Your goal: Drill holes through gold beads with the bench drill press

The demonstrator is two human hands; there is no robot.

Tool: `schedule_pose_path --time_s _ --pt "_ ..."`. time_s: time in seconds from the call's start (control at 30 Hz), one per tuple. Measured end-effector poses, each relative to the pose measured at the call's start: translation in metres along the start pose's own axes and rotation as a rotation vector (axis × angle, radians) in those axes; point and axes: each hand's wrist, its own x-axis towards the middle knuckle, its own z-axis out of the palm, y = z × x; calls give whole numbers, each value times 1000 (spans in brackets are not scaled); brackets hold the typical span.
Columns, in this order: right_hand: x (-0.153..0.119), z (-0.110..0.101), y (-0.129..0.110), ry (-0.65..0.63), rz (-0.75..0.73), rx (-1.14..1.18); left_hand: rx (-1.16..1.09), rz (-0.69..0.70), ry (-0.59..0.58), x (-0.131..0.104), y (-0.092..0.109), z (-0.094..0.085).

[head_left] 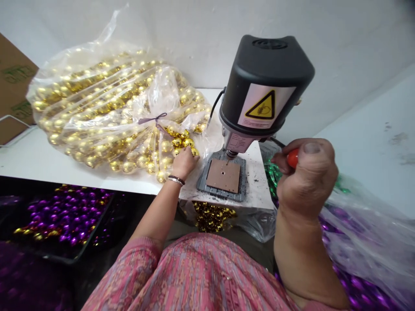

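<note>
Picking gold balls (187, 142) seems the step: left hand (184, 163) has unclear grip, right hand (306, 179) clasps red knob (292, 158); next likely needs placing one near front-right corner of table (262, 192).

Gold balls (187, 142), drill press (270, 65)
I see shiny balls clustered left of the black press standing on the desk (32, 162).

1. One drill press (267, 65) is standing here, carrying one triangular warning sign (261, 106).
2. One red ball knob (292, 158) is showing.
3. Two hands are reaching out: one left hand (185, 164), one right hand (306, 177).
4. Two bracelets (175, 180) are showing.
5. One purple tie (152, 119) is cinching one plastic bag (164, 91).
6. Gold baubles (186, 142) are defying my count.
</note>
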Motion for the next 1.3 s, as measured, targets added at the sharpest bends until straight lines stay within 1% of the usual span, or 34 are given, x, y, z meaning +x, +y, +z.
schedule_pose_path --time_s 0.07,0.13,0.2,0.23,0.27,0.33,0.4,0.43,0.47,0.53,0.63,0.73,0.8,0.87,1.0,1.07,1.3 --pt "-1 0 1 1 -1 -13 1 15 -21 -2 1 0" --pt "-2 0 2 2 -5 -17 -77 36 -7 -6 2 -4" --pt "-2 1 2 13 -23 -29 -284 43 3 -15 3 -11" --pt "-1 2 2 16 -37 -43 -436 42 -26 -20 4 -15" --pt "0 2 1 17 -54 -59 -603 39 -84 -26 5 -19" --pt "3 2 -3 3 -81 -84 -897 38 -263 -39 9 -23" --pt "11 2 -8 -22 -87 -101 -1031 40 -413 -49 15 -22" --pt "16 2 -11 -29 -84 -111 -1045 33 -449 -52 19 -20" --pt "23 2 -14 -34 -78 -126 -1038 19 -464 -54 23 -16" --pt "39 2 -18 -60 -58 -168 -1008 -13 -452 -54 30 -5" --pt "68 6 -20 -100 -7 -226 -936 11 -415 -51 38 7" --pt "94 12 -15 -97 56 -229 -848 51 -363 -49 42 12" --pt "104 18 -11 -109 92 -195 -793 59 -347 -49 44 11" --pt "108 22 -8 -99 93 -141 -744 70 -345 -50 44 10" --pt "104 26 -7 -69 25 -67 -667 135 -338 -50 44 10" --pt "103 26 -7 -84 3 -61 -620 164 -332 -49 45 10" --pt "106 25 -2 -117 -50 -118 -518 182 -293 -53 54 8"
